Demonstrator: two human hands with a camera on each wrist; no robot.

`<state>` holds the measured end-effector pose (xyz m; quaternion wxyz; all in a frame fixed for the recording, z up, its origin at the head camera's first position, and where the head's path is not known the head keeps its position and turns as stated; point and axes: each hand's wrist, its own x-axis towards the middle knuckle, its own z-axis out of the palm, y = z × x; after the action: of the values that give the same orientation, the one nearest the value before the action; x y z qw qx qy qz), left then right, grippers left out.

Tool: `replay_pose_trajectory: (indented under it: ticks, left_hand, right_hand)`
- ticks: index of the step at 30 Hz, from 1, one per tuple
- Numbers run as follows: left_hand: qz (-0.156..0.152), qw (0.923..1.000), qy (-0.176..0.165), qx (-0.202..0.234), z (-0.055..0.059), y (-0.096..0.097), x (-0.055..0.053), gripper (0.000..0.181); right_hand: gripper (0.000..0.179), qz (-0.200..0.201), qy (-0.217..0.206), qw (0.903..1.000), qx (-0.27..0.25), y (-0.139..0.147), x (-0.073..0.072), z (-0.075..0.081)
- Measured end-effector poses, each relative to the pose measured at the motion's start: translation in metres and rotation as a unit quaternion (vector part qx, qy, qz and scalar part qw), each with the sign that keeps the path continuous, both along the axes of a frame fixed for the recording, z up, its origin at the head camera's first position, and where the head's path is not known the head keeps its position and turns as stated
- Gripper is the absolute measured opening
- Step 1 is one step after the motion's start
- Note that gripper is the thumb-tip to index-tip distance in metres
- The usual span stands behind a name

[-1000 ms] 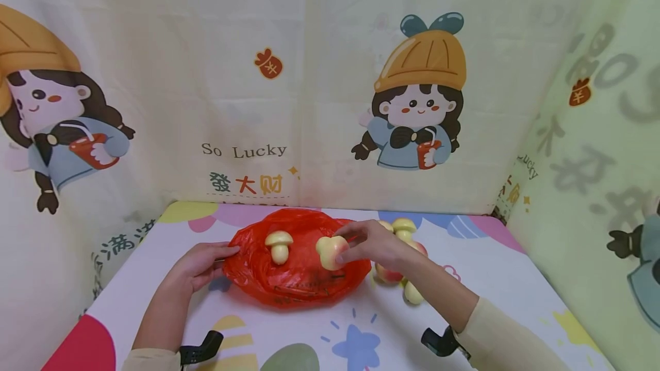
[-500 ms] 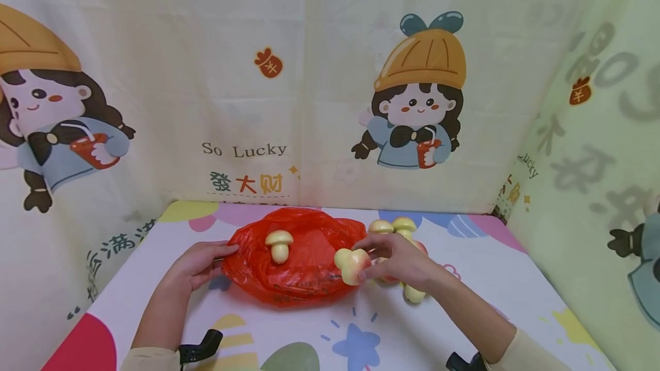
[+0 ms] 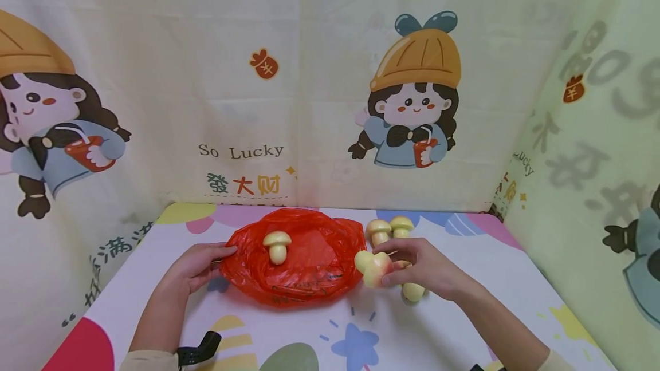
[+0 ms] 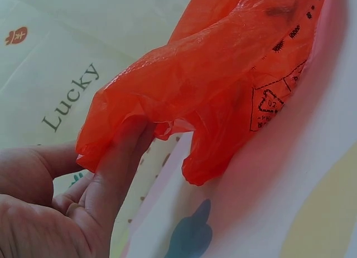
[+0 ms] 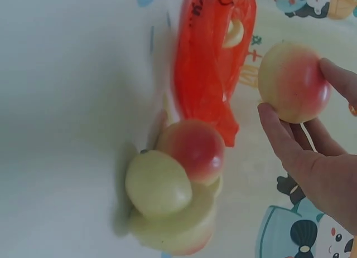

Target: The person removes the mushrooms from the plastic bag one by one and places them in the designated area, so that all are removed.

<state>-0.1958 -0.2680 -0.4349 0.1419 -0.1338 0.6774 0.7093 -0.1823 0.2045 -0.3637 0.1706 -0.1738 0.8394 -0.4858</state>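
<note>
My left hand (image 3: pixel 198 268) pinches the left rim of a red plastic bag (image 3: pixel 309 293), thumb and fingers on the film in the left wrist view. Inside the spread-out bag lies a cream toy mushroom (image 3: pixel 277 247). Beyond the bag's right edge, my right hand (image 3: pixel 425 268) holds a yellow-and-red peach (image 5: pixel 294 82) between thumb and fingertips, raised off the table. A pale rounded lobe shows at its left in the head view. Behind and below that hand sits a pile with mushrooms (image 3: pixel 378 231) and another blushed peach (image 5: pixel 192 149), partly hidden by the hand.
A pale mushroom (image 3: pixel 412 292) lies at the pile's near side. The patterned table (image 3: pixel 402 336) meets a cartoon-printed cloth (image 3: pixel 319 130) at its back edge. Cloth also hangs on both sides.
My right hand has moved right with the peach, from over the bag's opening to outside its right rim, near the pile. My left hand keeps its hold on the bag.
</note>
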Motion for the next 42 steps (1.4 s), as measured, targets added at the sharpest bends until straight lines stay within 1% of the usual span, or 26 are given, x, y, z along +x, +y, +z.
replay_pose_trajectory:
  ticks: [7, 12, 15, 22, 25, 34, 37, 42]
  left_hand:
    - [0.001, 1.0000, 0.001, 0.000, -0.001, -0.001, -0.002, 0.069]
    - [0.000, 1.0000, 0.001, -0.003, -0.003, -0.002, -0.003, 0.069]
    - [0.000, 1.0000, 0.001, -0.005, -0.004, -0.002, -0.002, 0.069]
    - [0.000, 1.0000, 0.005, -0.002, -0.001, -0.001, 0.000, 0.068]
    - [-0.002, 1.0000, 0.006, -0.004, -0.001, -0.001, 0.001, 0.068]
    - [-0.004, 0.9999, 0.011, -0.005, -0.001, -0.001, 0.000, 0.067]
    - [-0.004, 0.9999, 0.011, -0.006, -0.002, -0.001, -0.001, 0.067]
    - [-0.003, 0.9999, 0.011, -0.009, -0.002, 0.000, -0.001, 0.067]
  right_hand:
    - [0.044, 0.013, 0.023, 0.9996, 0.013, 0.015, 0.004, -0.006]
    - [0.042, 0.026, 0.025, 0.9993, 0.012, 0.021, 0.006, -0.013]
    - [0.043, 0.032, 0.024, 0.9991, 0.013, 0.023, 0.007, -0.016]
    - [0.047, 0.042, 0.042, 0.9978, 0.031, 0.023, 0.009, -0.021]
    - [0.048, 0.047, 0.042, 0.9975, 0.030, 0.023, 0.009, -0.025]
    - [0.046, 0.049, 0.048, 0.9974, 0.023, 0.021, 0.012, -0.032]
    - [0.046, 0.044, 0.048, 0.9972, 0.036, 0.020, 0.013, -0.033]
    - [0.045, 0.034, 0.061, 0.9958, 0.059, 0.020, 0.014, -0.036]
